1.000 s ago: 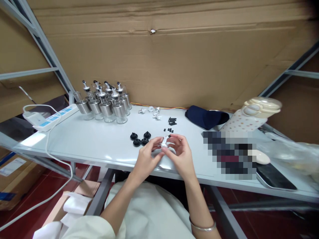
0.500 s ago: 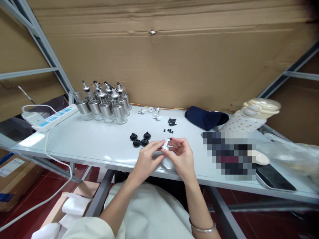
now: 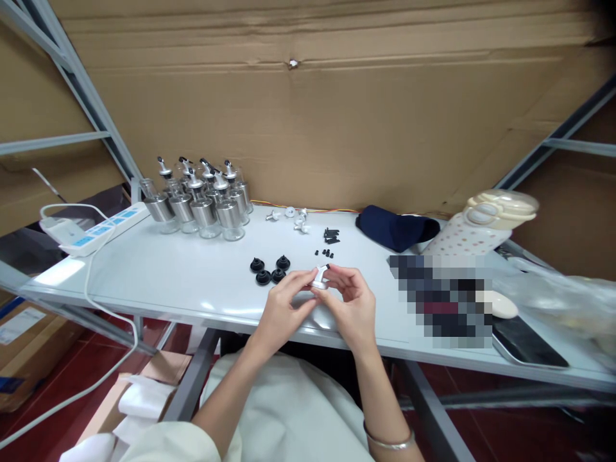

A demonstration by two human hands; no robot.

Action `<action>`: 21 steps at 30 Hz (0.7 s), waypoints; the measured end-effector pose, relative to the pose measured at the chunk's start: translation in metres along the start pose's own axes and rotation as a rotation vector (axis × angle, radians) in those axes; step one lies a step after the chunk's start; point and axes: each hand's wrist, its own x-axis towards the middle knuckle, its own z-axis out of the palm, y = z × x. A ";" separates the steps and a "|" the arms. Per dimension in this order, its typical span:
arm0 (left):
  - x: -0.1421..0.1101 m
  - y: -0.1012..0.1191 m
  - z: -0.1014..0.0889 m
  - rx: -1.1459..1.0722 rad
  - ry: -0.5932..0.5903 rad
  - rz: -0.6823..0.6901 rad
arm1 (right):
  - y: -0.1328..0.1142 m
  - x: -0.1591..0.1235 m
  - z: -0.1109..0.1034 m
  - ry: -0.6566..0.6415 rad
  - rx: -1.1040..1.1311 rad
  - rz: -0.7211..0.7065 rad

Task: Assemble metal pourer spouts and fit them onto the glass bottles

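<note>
Both my hands meet near the front edge of the table around a silver pourer spout [image 3: 320,278] with a black tip. With fingers and thumb, my left hand [image 3: 285,304] grips its left side and base. On the other side, my right hand [image 3: 352,301] has its thumb at the base and its fingers close to the black tip. Several black rubber stoppers [image 3: 263,277] lie just left of the hands. Beyond them are small black caps [image 3: 328,253], black flip pieces [image 3: 332,235] and more loose silver spouts [image 3: 301,225].
Several glass and steel oil bottles [image 3: 204,210] stand at the back left, some with spouts fitted. Beside them is a power strip [image 3: 103,229]. To the right are a dark blue cap [image 3: 398,228], a dotted bottle [image 3: 474,224] and a phone [image 3: 532,343]. Cardboard [image 3: 308,141] walls the back.
The view has shifted very slightly. Both hands keep hold of the spout in nearly the same pose, and the parts on the table lie as before.
</note>
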 end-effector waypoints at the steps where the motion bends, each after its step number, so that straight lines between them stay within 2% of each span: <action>1: 0.000 0.000 0.000 0.002 0.006 0.007 | -0.001 0.000 0.000 -0.001 -0.006 -0.013; 9: 0.000 0.001 0.001 -0.047 0.072 -0.047 | -0.003 0.000 -0.001 0.000 0.026 -0.087; 13: -0.001 0.004 0.002 -0.032 0.073 -0.044 | -0.002 0.000 -0.004 -0.119 -0.078 -0.154; 15: -0.001 0.005 0.000 0.014 0.115 -0.041 | -0.003 -0.001 -0.006 -0.154 -0.105 -0.188; 19: 0.008 0.003 -0.015 0.196 0.289 -0.057 | -0.002 -0.001 -0.006 -0.121 -0.045 -0.171; 21: 0.019 0.000 -0.027 0.323 0.293 -0.111 | 0.000 -0.001 -0.005 -0.088 -0.042 -0.134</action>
